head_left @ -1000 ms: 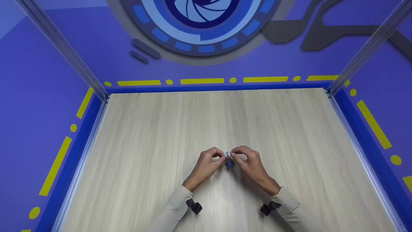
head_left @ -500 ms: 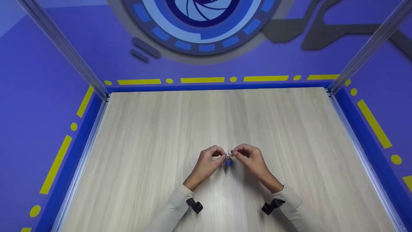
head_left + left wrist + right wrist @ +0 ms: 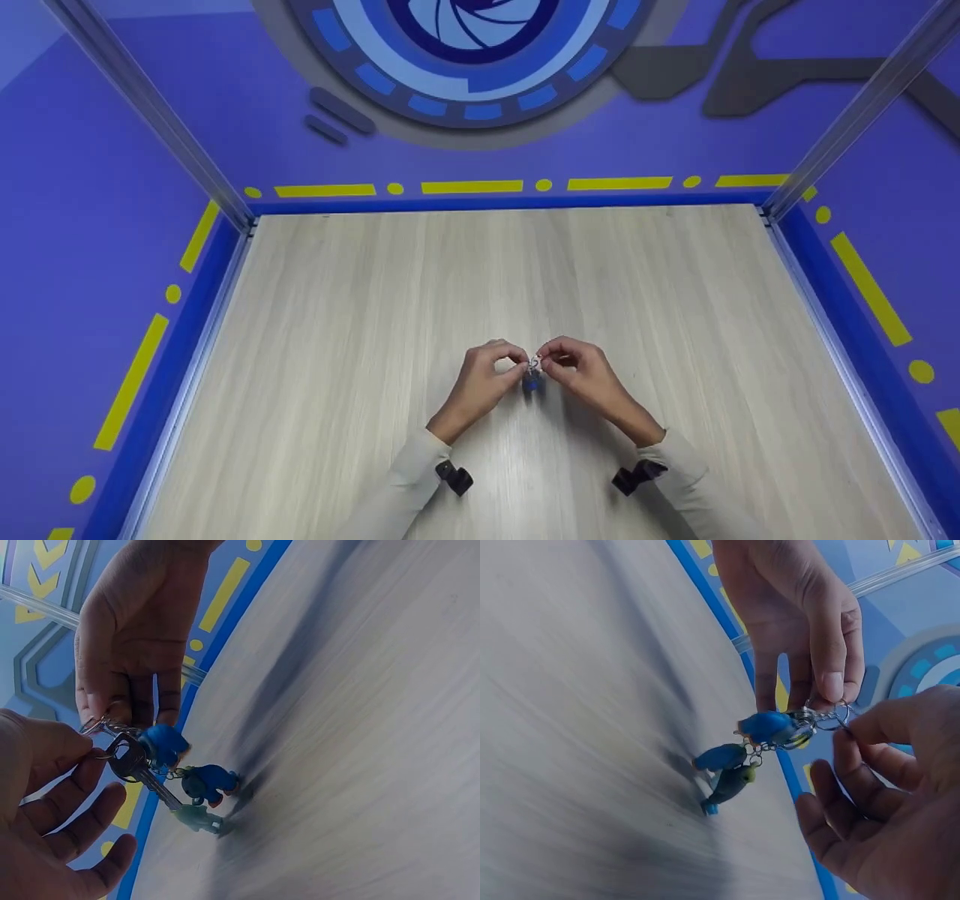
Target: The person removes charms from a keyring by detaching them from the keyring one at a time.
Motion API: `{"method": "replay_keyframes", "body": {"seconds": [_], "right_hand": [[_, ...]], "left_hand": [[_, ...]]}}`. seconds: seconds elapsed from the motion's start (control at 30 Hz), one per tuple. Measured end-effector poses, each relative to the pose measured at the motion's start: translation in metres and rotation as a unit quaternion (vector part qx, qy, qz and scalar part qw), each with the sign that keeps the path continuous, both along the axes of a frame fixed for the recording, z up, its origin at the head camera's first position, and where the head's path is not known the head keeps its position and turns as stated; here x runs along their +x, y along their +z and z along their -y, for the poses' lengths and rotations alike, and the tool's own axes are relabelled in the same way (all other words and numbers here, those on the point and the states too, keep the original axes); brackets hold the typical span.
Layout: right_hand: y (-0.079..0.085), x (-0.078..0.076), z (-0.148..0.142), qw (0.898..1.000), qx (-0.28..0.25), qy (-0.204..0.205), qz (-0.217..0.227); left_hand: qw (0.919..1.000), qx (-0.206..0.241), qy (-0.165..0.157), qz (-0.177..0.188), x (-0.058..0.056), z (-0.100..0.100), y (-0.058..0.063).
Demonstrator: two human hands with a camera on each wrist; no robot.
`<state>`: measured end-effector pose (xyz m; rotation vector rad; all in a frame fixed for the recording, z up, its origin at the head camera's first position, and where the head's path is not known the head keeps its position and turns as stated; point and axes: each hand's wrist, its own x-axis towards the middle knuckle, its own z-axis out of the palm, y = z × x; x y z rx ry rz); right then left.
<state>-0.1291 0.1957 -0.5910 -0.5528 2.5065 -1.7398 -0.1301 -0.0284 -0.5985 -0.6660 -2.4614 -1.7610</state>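
Both hands meet at a bunch of keyring charms (image 3: 532, 382) held above the table. My left hand (image 3: 481, 381) pinches the ring end beside a metal key (image 3: 129, 759), between thumb and forefinger. Opposite it, my right hand (image 3: 589, 379) pinches a silver split ring (image 3: 841, 714) with thumb and forefinger. From the rings and short chains dangle a blue figurine charm (image 3: 765, 727), a second blue charm (image 3: 211, 781) and a greenish charm (image 3: 199, 818). In the right wrist view the key is mostly hidden behind the charms.
The wood-grain table (image 3: 375, 300) lies below the hands, which cast shadows on it. Blue printed panels (image 3: 480, 165) with yellow marks and metal posts (image 3: 150, 112) enclose its back and sides. A black wrist camera (image 3: 454, 478) is strapped to each sleeve.
The right hand drew slightly up and away, showing the ring more, then came back down nearer the left hand. The charms swung a little; both pinches stay at the rings.
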Motion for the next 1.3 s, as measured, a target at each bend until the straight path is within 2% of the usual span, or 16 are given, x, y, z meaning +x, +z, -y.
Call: {"method": "replay_keyframes", "body": {"seconds": [0.17, 0.47, 0.6, 0.87, 1.07, 1.3], "right_hand": [[-0.0011, 0.0009, -0.0023, 0.999, 0.037, 0.026, -0.006], [-0.0011, -0.0009, -0.0064, 0.997, 0.064, 0.040, -0.027], [0.0007, -0.0014, -0.0066, 0.997, 0.063, 0.029, -0.041], [0.0045, 0.0020, -0.0037, 0.999, 0.032, -0.012, -0.018], [0.0047, 0.0032, -0.0008, 1.000, 0.018, -0.018, -0.017], [0.0008, 0.0040, -0.0011, 0.999, 0.025, -0.019, -0.041]], "left_hand": [[1.0000, 0.000, 0.004, -0.003, 0.0006, 0.0004, 0.0000], [0.9998, -0.013, 0.001, -0.016, 0.0025, 0.0000, -0.0003], [0.9998, -0.015, 0.003, -0.009, 0.0032, -0.0002, -0.0014], [0.9995, -0.026, 0.006, 0.016, 0.0038, -0.0005, -0.0005], [0.9994, -0.027, 0.008, 0.018, 0.0038, -0.0005, 0.0009], [0.9996, -0.008, 0.022, 0.013, 0.0026, -0.0006, -0.0004]]}}
